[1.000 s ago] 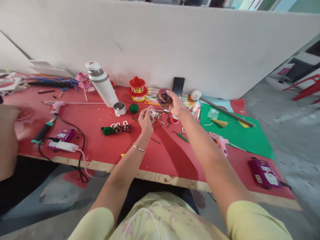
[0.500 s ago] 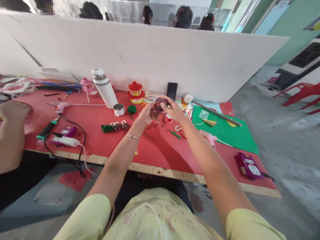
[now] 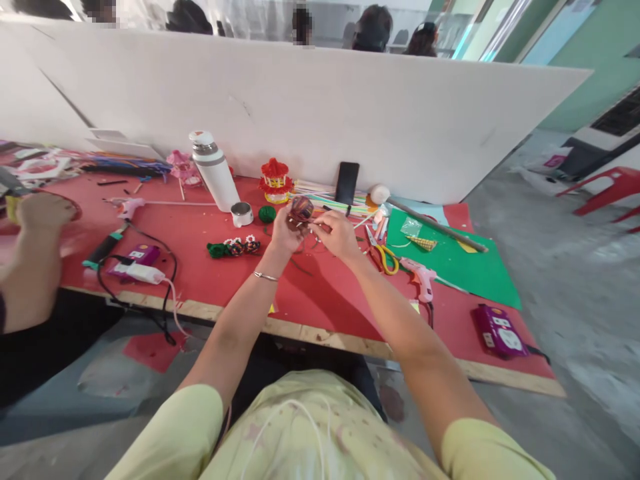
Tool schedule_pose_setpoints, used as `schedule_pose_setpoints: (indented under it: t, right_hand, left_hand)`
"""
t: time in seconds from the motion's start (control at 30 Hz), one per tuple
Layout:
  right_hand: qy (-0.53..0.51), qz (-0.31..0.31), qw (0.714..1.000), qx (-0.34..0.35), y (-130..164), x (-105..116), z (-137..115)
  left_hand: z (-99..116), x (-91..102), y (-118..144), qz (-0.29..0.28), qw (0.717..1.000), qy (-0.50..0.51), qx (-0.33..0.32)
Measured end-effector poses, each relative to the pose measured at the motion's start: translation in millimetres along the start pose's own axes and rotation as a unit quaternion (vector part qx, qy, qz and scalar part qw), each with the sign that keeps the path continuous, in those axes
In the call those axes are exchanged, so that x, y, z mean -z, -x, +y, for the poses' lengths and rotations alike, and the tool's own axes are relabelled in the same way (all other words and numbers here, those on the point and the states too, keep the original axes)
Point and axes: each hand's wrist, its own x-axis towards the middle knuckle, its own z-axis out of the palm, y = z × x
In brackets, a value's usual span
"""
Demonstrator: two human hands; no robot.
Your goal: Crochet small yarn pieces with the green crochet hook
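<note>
Multicoloured yarn ball [image 3: 301, 208] sits pinched in my left hand [image 3: 284, 233] above the red table [image 3: 200, 267], while my right hand [image 3: 336, 235] pinches its loose strand beside yellow-handled scissors [image 3: 383, 253].

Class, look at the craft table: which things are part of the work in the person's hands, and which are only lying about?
In the work: left hand holding the yarn ball; right hand pinching a strand beside it.

Lying about: flask, small cup, green yarn ball, phone, scissors, glue gun, green sheet, power strip.
</note>
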Motion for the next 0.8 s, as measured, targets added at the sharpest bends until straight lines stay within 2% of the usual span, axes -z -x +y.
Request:
schedule_pose_setpoints:
  t: [0.13, 0.3, 0.37, 0.53, 0.67, 0.8]
  right_hand:
    - [-0.044, -0.024, 0.998, -0.039, 0.1, -9.2, 8.8]
    - [0.021, -0.146, 0.986, -0.078, -1.6, -31.0, 17.9]
    - [0.039, -0.169, 0.982, -0.077, -10.0, -47.0, 16.6]
    - [0.043, -0.172, 0.982, -0.057, -62.2, -100.0, 3.6]
    - [0.052, -0.189, 0.98, -0.038, -111.1, -139.3, -4.4]
    - [0.063, -0.231, 0.97, -0.03, -134.9, -168.9, -6.4]
  left_hand:
    - [21.7, 22.5, -11.6, 0.013, 0.995, 0.08, -0.062]
    - [39.0, 38.1, -14.0, 0.049, 0.987, 0.103, -0.109]
    - [42.6, 41.8, -12.7, 0.07, 0.983, 0.097, -0.136]
    - [43.2, 45.9, -11.6, 0.118, 0.965, 0.098, -0.211]
    - [37.3, 44.9, -14.0, 0.155, 0.96, 0.104, -0.208]
    - [34.4, 48.9, -20.2, 0.212, 0.949, 0.1, -0.213]
